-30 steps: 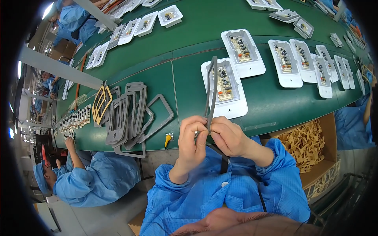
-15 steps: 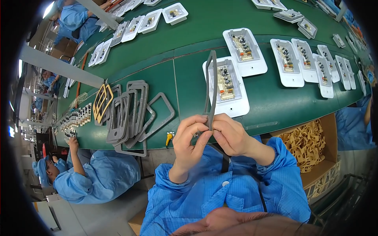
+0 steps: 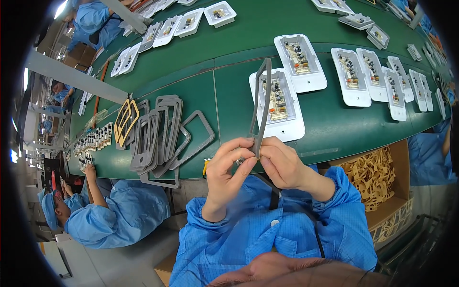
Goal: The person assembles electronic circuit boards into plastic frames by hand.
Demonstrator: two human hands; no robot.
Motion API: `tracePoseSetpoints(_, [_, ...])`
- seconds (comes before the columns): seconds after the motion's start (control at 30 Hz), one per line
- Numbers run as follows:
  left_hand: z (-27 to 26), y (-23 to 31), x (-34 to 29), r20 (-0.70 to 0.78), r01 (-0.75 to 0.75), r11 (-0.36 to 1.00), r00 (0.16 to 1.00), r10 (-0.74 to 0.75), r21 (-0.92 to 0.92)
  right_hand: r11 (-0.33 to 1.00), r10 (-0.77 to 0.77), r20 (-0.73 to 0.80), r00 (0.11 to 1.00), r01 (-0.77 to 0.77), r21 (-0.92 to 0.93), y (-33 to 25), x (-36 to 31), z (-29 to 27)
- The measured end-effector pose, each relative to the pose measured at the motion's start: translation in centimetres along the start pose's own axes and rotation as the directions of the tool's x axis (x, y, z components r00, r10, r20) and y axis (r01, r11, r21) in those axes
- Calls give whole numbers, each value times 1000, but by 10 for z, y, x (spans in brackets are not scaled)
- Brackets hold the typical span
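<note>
A person in a blue smock point(image 3: 234, 239) sits at a green counter point(image 3: 232, 119), both bare hands raised together in front of the chest. The left hand point(image 3: 229, 167) and the right hand point(image 3: 282, 165) pinch the lower end of one thin gray frame point(image 3: 263, 117) between thumbs and fingertips, side by side. The frame stands nearly on edge, its upper part crossing my view of the nearest white housing point(image 3: 288, 128), which lies on the counter with a circuit board point(image 3: 277, 107) inside. To the person's right, below the counter edge, an open cardboard box point(image 3: 400, 172) holds a heap of tan cut-out pieces point(image 3: 368, 179). To the left, more gray frames point(image 3: 143, 165) lie in an overlapping pile, two tan frames point(image 3: 131, 130) against its far left side. Past these, small circuit boards point(image 3: 98, 139) stand in rows, and a co-worker point(image 3: 114, 215) in blue reaches a hand to them. A second white housing point(image 3: 313, 81) lies just behind the first, and a group of similar housings point(image 3: 356, 98) spreads to the right. Farther off, more white trays point(image 3: 165, 36) line the green surface at upper left, near another person in blue point(image 3: 95, 19).
</note>
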State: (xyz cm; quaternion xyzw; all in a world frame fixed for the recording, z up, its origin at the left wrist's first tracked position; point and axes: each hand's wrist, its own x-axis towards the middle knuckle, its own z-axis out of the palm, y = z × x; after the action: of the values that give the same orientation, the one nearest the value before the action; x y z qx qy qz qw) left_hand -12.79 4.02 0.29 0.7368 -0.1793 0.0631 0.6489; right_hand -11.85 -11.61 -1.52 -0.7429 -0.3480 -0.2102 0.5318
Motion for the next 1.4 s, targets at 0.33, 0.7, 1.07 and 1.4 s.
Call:
tracePoseSetpoints(0.33, [-4, 3, 4, 30, -72, 990, 997, 69, 118, 1000, 7, 8, 1000, -7, 13, -2, 3, 0])
tracePoseSetpoints(0.7, [6, -7, 5, 24, -337, 863, 935, 354, 378, 997, 36, -6, 999, -36, 65, -1, 1, 4])
tracePoseSetpoints(1.07, [14, -7, -3, -134, -87, 993, 988, 76, -81, 999, -12, -101, 995, 17, 46, 2, 5, 6])
tracePoseSetpoints(1.4, [1, -7, -4, -117, -103, 937, 982, 150, 333, 999, -12, 14, 1000, 13, -38, -1, 6, 12])
